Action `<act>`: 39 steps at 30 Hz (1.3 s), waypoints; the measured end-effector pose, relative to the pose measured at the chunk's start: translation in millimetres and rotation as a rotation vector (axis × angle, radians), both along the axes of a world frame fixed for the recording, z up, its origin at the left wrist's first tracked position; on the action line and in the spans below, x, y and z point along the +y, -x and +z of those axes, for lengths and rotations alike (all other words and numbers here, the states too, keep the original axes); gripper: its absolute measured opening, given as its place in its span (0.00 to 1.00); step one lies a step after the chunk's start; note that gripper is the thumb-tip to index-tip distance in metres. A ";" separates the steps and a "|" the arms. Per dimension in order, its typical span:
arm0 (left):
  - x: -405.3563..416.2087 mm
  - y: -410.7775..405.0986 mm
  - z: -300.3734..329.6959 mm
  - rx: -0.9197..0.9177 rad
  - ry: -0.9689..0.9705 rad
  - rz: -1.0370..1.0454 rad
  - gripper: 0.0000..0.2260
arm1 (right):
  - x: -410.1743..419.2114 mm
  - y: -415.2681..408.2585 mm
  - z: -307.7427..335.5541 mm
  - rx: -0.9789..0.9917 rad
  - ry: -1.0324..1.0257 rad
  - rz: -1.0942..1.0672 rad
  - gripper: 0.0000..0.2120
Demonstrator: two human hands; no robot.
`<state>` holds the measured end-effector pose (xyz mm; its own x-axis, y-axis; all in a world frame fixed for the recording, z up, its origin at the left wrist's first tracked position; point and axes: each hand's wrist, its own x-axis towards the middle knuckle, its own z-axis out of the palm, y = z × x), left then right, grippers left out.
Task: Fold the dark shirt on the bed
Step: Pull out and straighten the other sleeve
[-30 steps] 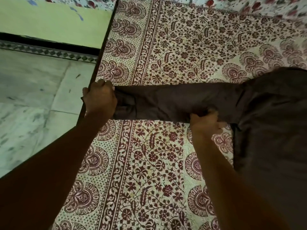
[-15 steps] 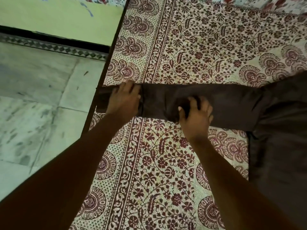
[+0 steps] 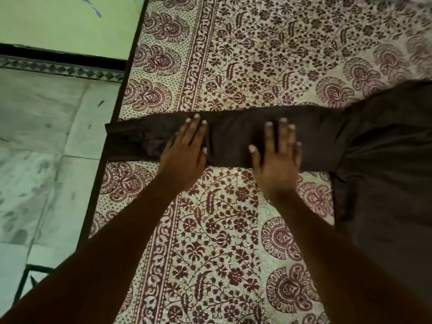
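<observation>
The dark brown shirt (image 3: 385,160) lies on the patterned bed sheet (image 3: 222,230), its body at the right edge of the view. One long sleeve (image 3: 233,139) stretches flat to the left, and its cuff end hangs just past the bed's left edge. My left hand (image 3: 184,153) rests palm down on the sleeve near the cuff, fingers spread. My right hand (image 3: 277,155) lies flat on the middle of the sleeve, fingers apart. Neither hand grips the cloth.
The bed's dark left edge (image 3: 109,136) runs diagonally from top to bottom. Beyond it is a pale tiled floor (image 3: 46,136) and a green wall (image 3: 70,22) with a dark skirting strip. The sheet extends above and below the sleeve.
Both hands let go of the sleeve, which they had been gripping, and opened flat on top of it. The left hand moved right from the cuff; the sleeve now lies smoother.
</observation>
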<state>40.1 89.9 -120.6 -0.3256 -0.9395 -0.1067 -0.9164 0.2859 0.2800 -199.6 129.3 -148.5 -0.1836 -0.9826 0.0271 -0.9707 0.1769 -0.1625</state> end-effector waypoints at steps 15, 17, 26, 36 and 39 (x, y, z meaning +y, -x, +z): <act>0.5 131.9 1.3 0.038 0.042 -0.230 0.28 | 29.1 92.2 21.3 0.000 0.058 -0.362 0.33; 1.1 166.3 -0.5 0.038 0.017 -0.396 0.32 | 27.4 118.4 12.0 -0.040 -0.068 -0.589 0.36; -14.1 268.1 22.5 -0.201 0.021 0.064 0.23 | 70.9 164.8 7.6 -0.061 -0.013 -0.093 0.30; -94.7 376.4 22.4 0.239 -0.309 -0.066 0.28 | 85.9 202.1 -20.0 -0.013 -0.006 -0.435 0.29; -112.1 381.0 25.1 0.251 -0.401 -0.054 0.21 | 86.7 204.9 -17.7 -0.019 -0.003 -0.441 0.28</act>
